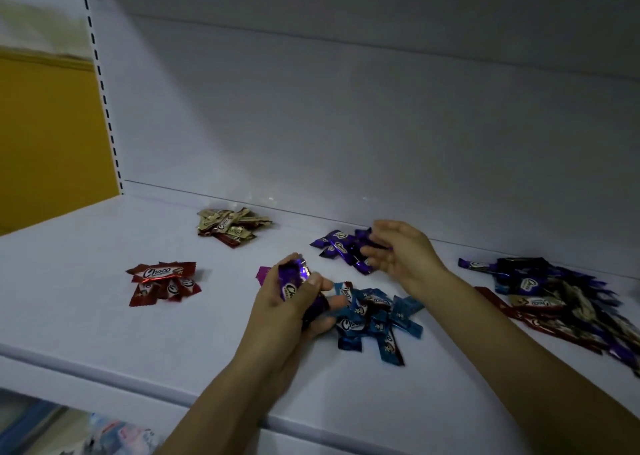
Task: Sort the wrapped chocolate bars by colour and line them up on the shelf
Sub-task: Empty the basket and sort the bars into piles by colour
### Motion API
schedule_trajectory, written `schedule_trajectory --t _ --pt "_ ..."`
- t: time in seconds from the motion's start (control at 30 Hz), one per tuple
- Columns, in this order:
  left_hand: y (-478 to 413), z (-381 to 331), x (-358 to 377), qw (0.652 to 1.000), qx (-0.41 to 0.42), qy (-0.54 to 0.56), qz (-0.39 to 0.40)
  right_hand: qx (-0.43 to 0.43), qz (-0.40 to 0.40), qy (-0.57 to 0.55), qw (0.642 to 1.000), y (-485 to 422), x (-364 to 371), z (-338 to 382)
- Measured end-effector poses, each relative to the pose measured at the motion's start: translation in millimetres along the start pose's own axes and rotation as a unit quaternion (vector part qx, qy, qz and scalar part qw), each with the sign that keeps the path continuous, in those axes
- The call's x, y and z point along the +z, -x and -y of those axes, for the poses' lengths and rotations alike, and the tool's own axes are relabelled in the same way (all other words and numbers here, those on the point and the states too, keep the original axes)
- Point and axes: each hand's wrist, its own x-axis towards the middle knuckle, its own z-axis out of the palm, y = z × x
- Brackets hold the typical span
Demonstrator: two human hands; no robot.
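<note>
Left hand (294, 302): fingers and thumb curled round a purple bundle (290, 289), several purple-wrapped bars gripped together, "Choco" lettering showing on the top one. The hand sits low over the shelf (104, 302), its lower fingers touching the near-left edge of the blue pile (375, 318).

Right hand (403, 255): palm turned left, fingers loosely curved, at the right edge of the purple pile (341, 247). A purple wrapper shows between thumb and fingers, but the frame is motion-blurred there; I cannot tell whether the hand pinches it or only touches it.

Working outward, I log the sorted groups:
- The purple pile lies near the back panel (346, 125), bars overlapping loosely, not lined up.
- The blue pile is in front of it, nearer the shelf edge, bars crossed at all angles.
- A magenta wrapper (263, 275) lies just left of the left hand, mostly hidden behind it.
- The red pile (162, 281) is well to the left, a few bars stacked, the top one face up.
- The gold pile (230, 224) is at the back left, with one red bar (227, 240) at its front edge.

Far right: a mixed heap (561, 299) of dark purple, gold and red bars, unsorted, running out of frame.

The shelf is white. A slotted upright (100, 84) stands at the left, with a yellow wall (45, 143) beyond it.
</note>
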Motion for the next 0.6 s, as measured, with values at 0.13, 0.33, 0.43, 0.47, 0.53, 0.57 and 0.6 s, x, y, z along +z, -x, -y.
schedule_trajectory --t 0.13,0.33,0.43,0.47,0.53,0.57,0.6 --pt "4.8 4.3 3.1 0.987 0.053 -0.147 0.044 -0.066 0.205 0.156 0.964 33.4 4.3 -10.6" --pt "7.9 7.1 3.8 0.972 0.059 -0.214 0.071 -0.129 0.288 0.191 0.930 52.9 14.3 -2.0" --pt "7.2 5.3 5.9 0.981 0.045 -0.183 0.052 -0.130 0.203 0.163 0.957 43.3 5.1 -0.4" --pt "5.8 4.7 5.8 0.983 0.040 -0.175 0.037 -0.115 0.157 0.126 0.973 37.0 -0.2 0.2" --pt "3.0 5.2 5.4 0.984 0.031 -0.173 0.016 -0.063 0.063 0.031 0.996 22.3 -13.9 1.4" --pt "2.5 5.1 5.7 0.985 0.024 -0.169 0.015 -0.034 0.023 -0.016 0.999 15.7 -21.1 1.4" --pt "2.8 4.6 6.1 0.988 0.014 -0.155 0.018 -0.005 -0.005 -0.056 0.998 10.0 -27.8 0.6"
